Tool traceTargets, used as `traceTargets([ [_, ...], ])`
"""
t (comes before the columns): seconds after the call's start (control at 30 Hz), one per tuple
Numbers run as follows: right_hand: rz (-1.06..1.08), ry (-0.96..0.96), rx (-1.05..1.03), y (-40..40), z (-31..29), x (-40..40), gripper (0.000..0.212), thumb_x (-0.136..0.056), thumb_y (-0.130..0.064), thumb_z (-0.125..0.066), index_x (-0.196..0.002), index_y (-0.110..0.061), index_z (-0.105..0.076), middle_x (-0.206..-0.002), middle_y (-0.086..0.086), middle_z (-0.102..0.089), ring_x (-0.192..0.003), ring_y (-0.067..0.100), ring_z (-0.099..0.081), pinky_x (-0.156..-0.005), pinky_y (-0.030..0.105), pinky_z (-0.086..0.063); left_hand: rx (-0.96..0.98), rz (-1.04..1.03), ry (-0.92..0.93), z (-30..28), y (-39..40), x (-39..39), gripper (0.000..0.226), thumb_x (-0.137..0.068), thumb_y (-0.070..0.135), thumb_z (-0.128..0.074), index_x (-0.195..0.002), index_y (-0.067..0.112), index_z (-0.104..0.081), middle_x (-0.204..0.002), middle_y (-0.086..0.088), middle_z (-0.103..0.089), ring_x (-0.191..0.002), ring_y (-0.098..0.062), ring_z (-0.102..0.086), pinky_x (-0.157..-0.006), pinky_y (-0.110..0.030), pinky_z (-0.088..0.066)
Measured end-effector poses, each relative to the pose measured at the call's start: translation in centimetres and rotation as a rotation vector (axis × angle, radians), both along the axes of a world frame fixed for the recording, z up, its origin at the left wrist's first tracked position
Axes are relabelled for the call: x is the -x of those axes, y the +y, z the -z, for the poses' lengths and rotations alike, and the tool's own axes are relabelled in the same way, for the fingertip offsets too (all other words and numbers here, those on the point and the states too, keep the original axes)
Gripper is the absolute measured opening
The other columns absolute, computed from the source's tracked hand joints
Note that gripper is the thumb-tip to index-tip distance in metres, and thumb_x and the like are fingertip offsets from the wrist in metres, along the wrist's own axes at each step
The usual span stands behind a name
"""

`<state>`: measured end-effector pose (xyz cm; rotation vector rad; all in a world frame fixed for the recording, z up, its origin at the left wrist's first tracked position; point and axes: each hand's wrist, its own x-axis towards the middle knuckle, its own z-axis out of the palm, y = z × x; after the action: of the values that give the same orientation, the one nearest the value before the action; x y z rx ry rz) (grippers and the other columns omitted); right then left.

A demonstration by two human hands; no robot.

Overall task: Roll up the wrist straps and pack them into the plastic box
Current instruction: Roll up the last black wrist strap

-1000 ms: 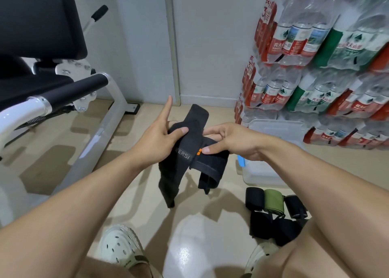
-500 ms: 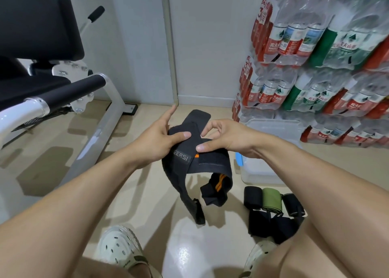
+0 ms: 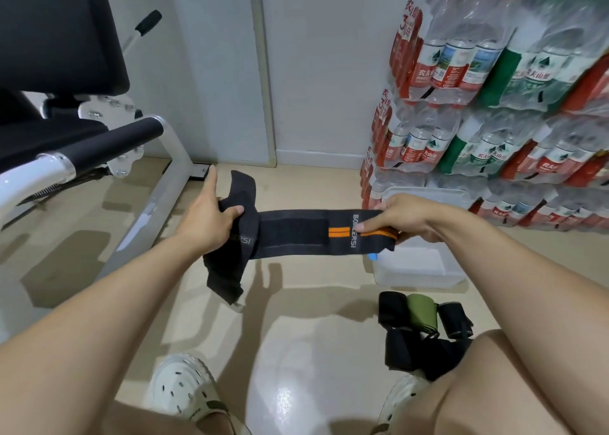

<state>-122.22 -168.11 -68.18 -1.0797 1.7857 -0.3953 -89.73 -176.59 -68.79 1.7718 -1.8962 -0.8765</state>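
Dark grey elastic, the strap [image 3: 296, 233] is stretched flat and level between both hands at the centre of the frame, above the floor [image 3: 296, 335]. It bears two orange bars and white lettering near its right end. The left hand [image 3: 207, 220] grips the left part, thumb pressed over the fabric and index finger pointing straight up; a loose end sticks up behind that hand and another hangs down below it. The right hand [image 3: 405, 217] pinches the right end, thumb on the front face and fingers curled behind.

Just behind and below the right hand stands the box [image 3: 425, 263], clear plastic with a blue clip at its near left corner, on the floor at centre right. Its contents cannot be made out. Nearer the viewer, at lower right, lies a cluster of rolls [image 3: 421, 329], black ones and one green, touching each other and partly hidden by the right knee.

Two pale clogs [image 3: 184, 388] show along the bottom edge. Shrink-wrapped packs of bottles [image 3: 494, 105] are stacked against the wall at upper right, just behind the box. A bench [image 3: 66, 105] with black pads and a white frame fills the upper left.
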Motion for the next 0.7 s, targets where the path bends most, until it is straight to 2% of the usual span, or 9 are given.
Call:
traceTargets([
  [0.07, 0.127, -0.049, 0.100, -0.3, 0.1, -0.2, 0.058, -0.071, -0.033, -0.093, -0.115, -0.003, -0.070, -0.102, 0.017, -0.078, -0.074, 0.021, -0.073, -0.056, 0.025, -0.055, 0.023, -0.013, 0.044, -0.2, 0.1, 0.1, 0.088, -0.101, 0.028, -0.063, -0.164, 0.033, -0.002, -0.138, -0.009, -0.062, -0.130, -0.033, -0.053, -0.094, -0.035, -0.039],
  [0.13, 0.191, -0.123, 0.163, -0.3, -0.2, -0.7, 0.049, -0.073, -0.023, -0.092, -0.111, -0.001, -0.071, -0.093, 0.014, -0.079, -0.070, 0.020, -0.073, -0.053, 0.024, -0.055, 0.030, -0.031, 0.110, -0.9, 0.5, 0.4, 0.088, -0.100, 0.027, -0.065, -0.164, 0.033, -0.005, -0.124, -0.008, -0.068, -0.121, -0.027, -0.058, -0.088, -0.029, -0.039],
  [0.2, 0.214, -0.185, 0.187, -0.4, -0.4, -1.4, 0.046, -0.071, -0.016, -0.092, -0.107, 0.002, -0.070, -0.090, 0.015, -0.078, -0.071, 0.022, -0.075, -0.056, 0.028, -0.059, -0.004, -0.003, 0.183, -1.5, 1.1, 0.8, 0.090, -0.098, 0.026, -0.068, -0.165, 0.031, -0.008, -0.093, -0.001, -0.072, -0.104, -0.018, -0.066, -0.073, -0.021, -0.042],
  [0.27, 0.221, -0.238, 0.173, -0.5, -0.6, -2.0, 0.050, -0.068, -0.016, -0.093, -0.108, 0.000, -0.068, -0.093, 0.019, -0.075, -0.075, 0.026, -0.073, -0.063, 0.032, -0.062, -0.061, 0.047, 0.270, -2.0, 1.8, 1.2, 0.090, -0.098, 0.021, -0.069, -0.164, 0.029, -0.009, -0.073, 0.017, -0.073, -0.084, 0.002, -0.071, -0.064, -0.009, -0.043],
  [0.33, 0.217, -0.292, 0.141, -0.6, -0.7, -2.6, 0.054, -0.062, -0.020, -0.093, -0.107, -0.005, -0.066, -0.092, 0.017, -0.071, -0.077, 0.025, -0.069, -0.065, 0.031, -0.060, -0.122, 0.076, 0.384, -2.0, 1.9, 1.4, 0.091, -0.099, 0.015, -0.067, -0.164, 0.028, -0.005, -0.079, 0.020, -0.077, -0.079, 0.008, -0.071, -0.070, -0.008, -0.048],
  [0.43, 0.187, -0.422, 0.074, -0.6, -1.0, -3.2, 0.050, -0.056, -0.021, -0.089, -0.098, -0.009, -0.065, -0.087, 0.011, -0.066, -0.078, 0.022, -0.063, -0.071, 0.030, -0.054, -0.185, 0.109, 0.526, -1.8, 1.8, 1.7, 0.092, -0.100, 0.010, -0.064, -0.165, 0.027, 0.000, -0.093, 0.011, -0.080, -0.091, -0.003, -0.075, -0.085, -0.023, -0.052],
  [0.57, 0.074, -0.562, 0.026, -0.3, -1.6, -3.5, 0.027, -0.067, -0.014, -0.081, -0.089, -0.012, -0.065, -0.082, 0.006, -0.070, -0.076, 0.017, -0.068, -0.077, 0.029, -0.056, -0.234, 0.155, 0.582, -1.8, 2.2, 2.0, 0.090, -0.101, 0.007, -0.062, -0.164, 0.027, -0.001, -0.098, 0.007, -0.080, -0.093, -0.004, -0.075, -0.078, -0.014, -0.053],
  [0.7, 0.030, -0.521, 0.058, -0.1, -2.1, -4.1, 0.017, -0.081, -0.001, -0.078, -0.089, -0.013, -0.068, -0.086, 0.007, -0.075, -0.076, 0.019, -0.074, -0.068, 0.028, -0.061, -0.335, 0.211, 0.649, -1.8, 2.5, 2.2, 0.091, -0.098, 0.005, -0.064, -0.164, 0.025, -0.005, -0.107, -0.002, -0.079, -0.100, -0.014, -0.075, -0.086, -0.023, -0.053],
])
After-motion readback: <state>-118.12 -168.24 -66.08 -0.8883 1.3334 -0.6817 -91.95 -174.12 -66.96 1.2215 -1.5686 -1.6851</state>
